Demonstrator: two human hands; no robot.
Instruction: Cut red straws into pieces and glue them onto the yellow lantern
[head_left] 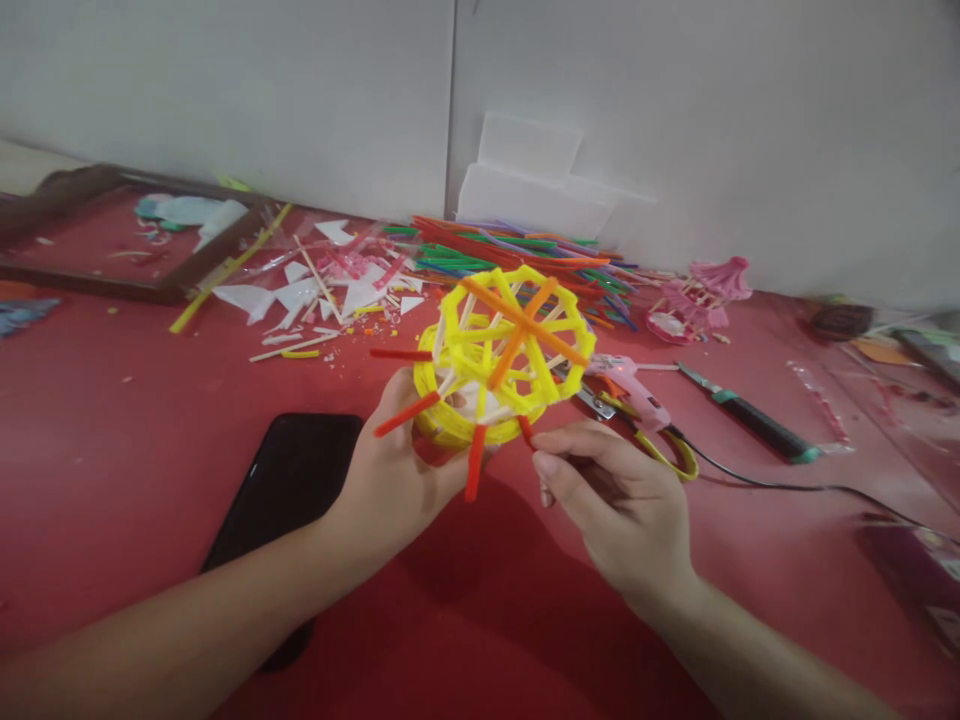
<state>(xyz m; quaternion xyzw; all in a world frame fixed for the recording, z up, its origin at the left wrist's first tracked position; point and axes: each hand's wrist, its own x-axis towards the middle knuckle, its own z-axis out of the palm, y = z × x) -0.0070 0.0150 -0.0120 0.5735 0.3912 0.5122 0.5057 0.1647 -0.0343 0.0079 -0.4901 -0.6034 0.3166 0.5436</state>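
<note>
My left hand [397,460] wraps round the lower part of a yellow pipe-cleaner model [469,425], holding it above the table. Thin pale sticks join its yellow base to a yellow wheel-like top, where orange strips [523,325] cross. Several short red pipe-cleaner pieces, one of them a red strip [475,464], jut out from the base. With thumb and forefinger, my right hand [622,500] pinches another short red pipe-cleaner piece [525,432] at the base's right edge. Parts of the left fingers are hidden behind the model.
A black phone [289,480] lies left on the red table [112,480]. Right are a pink glue gun [634,390] with a black cord, yellow-handled scissors [667,458] and a craft knife [765,425]. Behind lie pipe cleaners [450,250], paper scraps [296,297] and a pink model [697,300].
</note>
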